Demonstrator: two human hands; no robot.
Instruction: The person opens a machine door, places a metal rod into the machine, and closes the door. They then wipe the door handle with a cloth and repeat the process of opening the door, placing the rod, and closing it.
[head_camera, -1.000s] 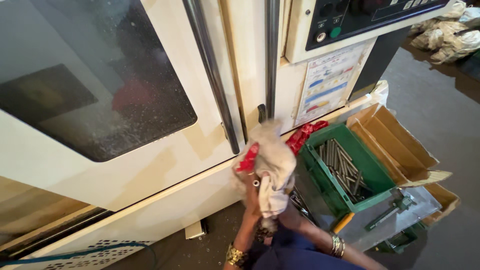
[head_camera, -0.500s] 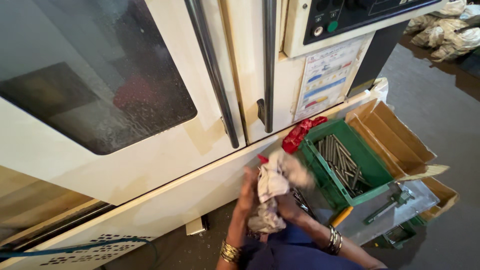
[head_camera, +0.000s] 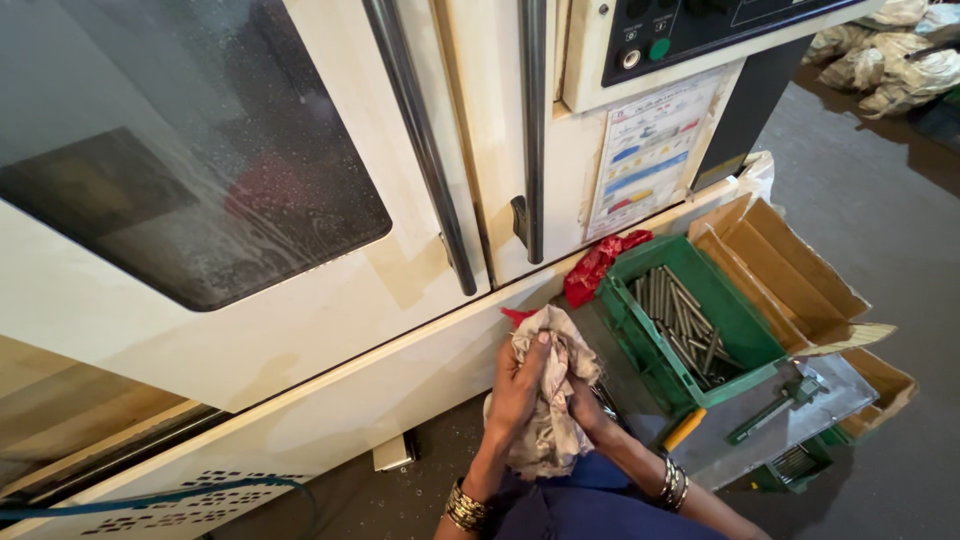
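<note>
2 hands, left hand (head_camera: 517, 385), right hand (head_camera: 583, 397), clutching 1 rag (head_camera: 548, 400); 1 green crate (head_camera: 690, 335) beside.

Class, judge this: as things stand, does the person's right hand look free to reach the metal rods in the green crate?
Probably not at once: the right hand is wrapped in the rag with the left hand. The green crate sits open beside it, rods uncovered.

Pretty boxed in from where I'm watching: the cream machine front (head_camera: 330, 330) walls off everything left of the green crate (head_camera: 690, 330), rods fill the crate, cardboard boxes (head_camera: 790, 270) crowd right of it. Bare floor (head_camera: 900, 190) opens beyond those.
</note>
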